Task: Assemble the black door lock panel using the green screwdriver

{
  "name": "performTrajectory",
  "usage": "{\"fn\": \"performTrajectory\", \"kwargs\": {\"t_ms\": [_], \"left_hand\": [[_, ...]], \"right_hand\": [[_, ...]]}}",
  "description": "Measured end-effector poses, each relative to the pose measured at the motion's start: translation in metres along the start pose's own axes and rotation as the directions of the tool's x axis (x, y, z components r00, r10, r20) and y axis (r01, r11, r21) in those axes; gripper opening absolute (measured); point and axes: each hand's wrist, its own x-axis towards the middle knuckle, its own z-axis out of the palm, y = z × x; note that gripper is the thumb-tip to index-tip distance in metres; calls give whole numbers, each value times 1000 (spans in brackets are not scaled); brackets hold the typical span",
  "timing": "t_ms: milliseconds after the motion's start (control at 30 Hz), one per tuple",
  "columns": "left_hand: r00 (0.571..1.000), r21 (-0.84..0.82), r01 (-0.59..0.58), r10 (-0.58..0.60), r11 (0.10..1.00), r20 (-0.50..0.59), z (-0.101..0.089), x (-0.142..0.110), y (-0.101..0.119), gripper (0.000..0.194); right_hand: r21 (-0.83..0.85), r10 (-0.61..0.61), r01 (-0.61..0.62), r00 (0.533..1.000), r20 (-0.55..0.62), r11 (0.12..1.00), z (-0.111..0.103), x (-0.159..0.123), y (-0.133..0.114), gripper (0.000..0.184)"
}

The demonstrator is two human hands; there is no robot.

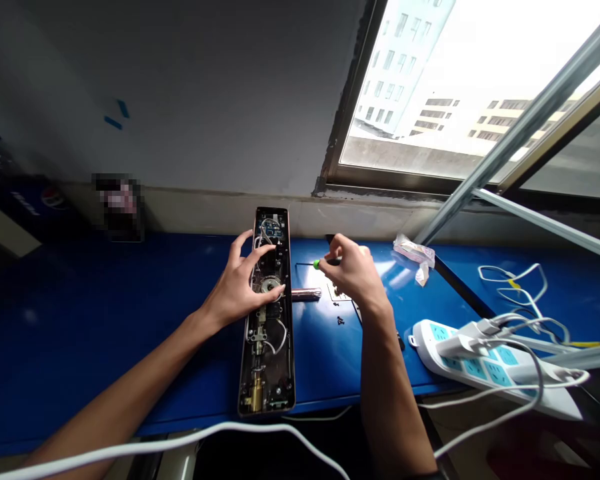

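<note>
A long dark housing [282,357], which looks like an opened electronic door lock, lies lengthwise at the table's middle. Inside it show a circuit board [274,228], a round gear-like part [270,285], white wires and a brass cylinder [257,393]. My left hand [234,283] rests over its upper half, thumb and fingers spread across the parts. Pinched in my right hand [355,270] is a screwdriver [317,265] with a green and black handle, its thin shaft pointing left toward the housing. Small dark screws [341,321] lie below that hand.
A shiny cylinder [306,294] lies against the housing's right side, beside a white sheet [337,291]. At right are a power strip [473,360] with plugs, white cables [523,280], a crumpled wrapper [414,251] and metal bars [520,110]. A white cable [240,427] crosses the front.
</note>
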Motion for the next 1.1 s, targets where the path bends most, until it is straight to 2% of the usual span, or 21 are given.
{"fn": "performTrajectory", "kwargs": {"t_ms": [67,133,333,467,533,633,700,833,900,967,1100], "left_hand": [[1000,8,-7,7,1000,-8,0,-1,1,71],[1000,18,-14,15,1000,-15,1,-2,2,70],[999,39,-27,29,999,-33,2,-4,5,68],[999,38,-30,32,999,-40,4,-5,7,67],[999,44,-36,37,998,-30,3,-5,7,68],[1000,80,-23,23,997,1,0,-3,5,69],[999,121,-27,29,992,-15,-4,-3,6,68],[977,201,-179,197,963,-75,-10,-1,17,47],[952,227,-292,304,929,-18,-11,1,27,35],[927,221,-374,370,901,64,-9,4,36,28],[898,211,-438,413,874,151,2,8,45,24]], "right_hand": [[-112,82,-61,977,197,992,5,0,3,8],[-156,92,-42,940,328,987,13,0,5,11],[-186,43,67,848,529,980,35,3,6,23],[-145,45,59,780,624,988,43,5,7,20],[-130,48,44,775,630,991,43,5,7,18],[-104,39,30,797,602,994,39,3,8,21],[-76,28,19,814,580,997,32,2,9,25],[-72,61,-32,895,442,997,12,4,18,21],[-114,107,-72,934,342,991,4,5,26,15],[-157,147,-104,945,294,982,1,7,35,15],[-192,187,-125,918,349,973,9,9,49,21]]}}
